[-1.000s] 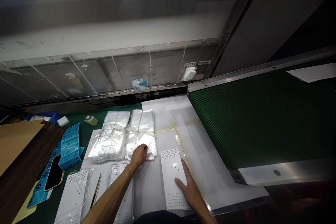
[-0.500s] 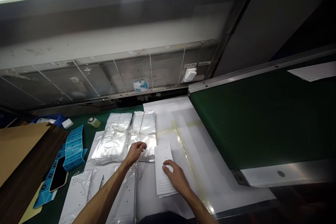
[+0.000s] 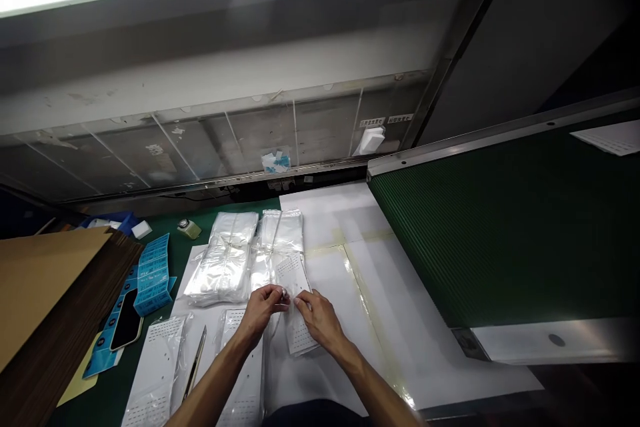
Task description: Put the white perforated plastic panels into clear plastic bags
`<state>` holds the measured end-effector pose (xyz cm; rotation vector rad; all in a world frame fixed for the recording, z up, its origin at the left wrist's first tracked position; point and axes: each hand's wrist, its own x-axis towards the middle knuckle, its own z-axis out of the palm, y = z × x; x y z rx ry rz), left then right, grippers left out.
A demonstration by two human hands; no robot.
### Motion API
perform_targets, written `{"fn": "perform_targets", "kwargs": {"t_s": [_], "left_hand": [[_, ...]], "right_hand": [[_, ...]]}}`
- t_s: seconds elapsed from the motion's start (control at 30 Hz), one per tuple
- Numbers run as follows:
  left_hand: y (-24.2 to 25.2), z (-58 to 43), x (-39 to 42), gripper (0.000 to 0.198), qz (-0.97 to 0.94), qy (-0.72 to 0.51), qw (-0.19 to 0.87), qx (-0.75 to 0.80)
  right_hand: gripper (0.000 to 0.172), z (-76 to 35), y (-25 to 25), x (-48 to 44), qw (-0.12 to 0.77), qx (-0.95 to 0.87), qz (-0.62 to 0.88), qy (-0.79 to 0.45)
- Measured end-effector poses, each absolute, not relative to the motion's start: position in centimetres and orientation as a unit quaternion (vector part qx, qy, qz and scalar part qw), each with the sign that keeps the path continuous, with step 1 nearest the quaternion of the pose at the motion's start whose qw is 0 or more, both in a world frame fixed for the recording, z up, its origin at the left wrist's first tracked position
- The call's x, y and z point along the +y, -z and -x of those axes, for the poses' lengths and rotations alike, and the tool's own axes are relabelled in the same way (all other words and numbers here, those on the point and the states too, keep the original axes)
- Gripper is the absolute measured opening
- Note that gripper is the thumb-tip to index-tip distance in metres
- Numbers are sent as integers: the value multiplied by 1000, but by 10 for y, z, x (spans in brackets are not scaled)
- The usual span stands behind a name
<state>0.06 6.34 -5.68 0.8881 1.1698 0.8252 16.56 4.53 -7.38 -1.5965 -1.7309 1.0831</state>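
A white card (image 3: 294,269) with rows of small dark marks lies slanted in front of me, overlapping the lower edge of a tied bundle of clear plastic bags (image 3: 281,227). My right hand (image 3: 320,321) grips the card's right side, thumb and fingers closed. Against its left side, my left hand (image 3: 264,310) is closed in a pinch. Something shiny shows at the left fingertips, too small to make out. A second tied bundle of clear bags (image 3: 225,260) lies further left. Below it are marked white cards in clear plastic (image 3: 159,360) and a slim pointed tool (image 3: 197,363), partly beside my left forearm.
A green ribbed conveyor belt (image 3: 475,233) with a metal frame stands at the right, papers (image 3: 613,138) on it. At the left are stacked brown boards (image 3: 60,267), a phone (image 3: 126,327), blue label sheets (image 3: 153,270) and a small jar (image 3: 189,229). A metal panel runs behind.
The white card has shifted up and left and tilted, with my right hand moving along. My left hand has come from the bag bundle down to the card's left edge.
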Motion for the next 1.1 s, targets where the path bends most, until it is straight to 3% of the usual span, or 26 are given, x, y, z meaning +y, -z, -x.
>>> {"fn": "perform_targets", "kwargs": {"t_s": [0.2,0.5,0.6,0.73,1.0,1.1], "left_hand": [[40,1,48,32,-402,-327,697,496],[48,-3,54,40,-516,-293,561,577],[49,-15,60,45,-525,-286,572,562],[35,-24,64,49,-530,-272,600,533],[5,-1,36,54,-420,-281,676,537],[10,-10,17,55,-404,-332,630,574]], "right_hand": [[35,-174,72,42,283,-612,619,-403],[30,-251,24,17,425,-432,660,-445],[23,-253,8,-20,477,-270,542,-637],[23,-221,19,-55,427,-159,338,-823],[26,-205,51,-57,418,-136,401,-804],[41,-189,39,-60,438,-145,474,-750]]}}
